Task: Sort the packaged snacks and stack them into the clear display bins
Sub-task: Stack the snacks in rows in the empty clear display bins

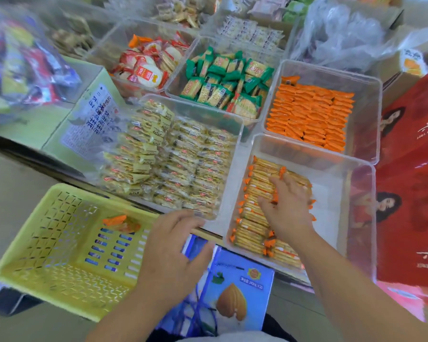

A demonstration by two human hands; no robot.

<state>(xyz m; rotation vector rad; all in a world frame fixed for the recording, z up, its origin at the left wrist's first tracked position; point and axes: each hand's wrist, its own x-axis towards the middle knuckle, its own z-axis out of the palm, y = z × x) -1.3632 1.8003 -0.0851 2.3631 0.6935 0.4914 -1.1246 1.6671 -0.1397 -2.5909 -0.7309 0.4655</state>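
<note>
1. While its grip lies open and flat, the right hand (287, 206) presses the orange-ended cracker packs (255, 193) in the near clear bin (329, 193).
2. Left hand (173, 245): grip open, fingers spread, holding nothing, over the yellow basket (35, 243) rim.
3. One orange pack (120, 222) lies in that basket.

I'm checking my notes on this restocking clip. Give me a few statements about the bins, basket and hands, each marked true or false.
1. The right hand rests on the cracker packets in the nearest clear bin. True.
2. The yellow basket is full of packets. False: only one orange packet shows in it.
3. The left hand holds a packet. False: it is open and holds nothing.
4. The green-wrapped packets lie in a bin beyond the yellow-wrapped packets. True.
</note>
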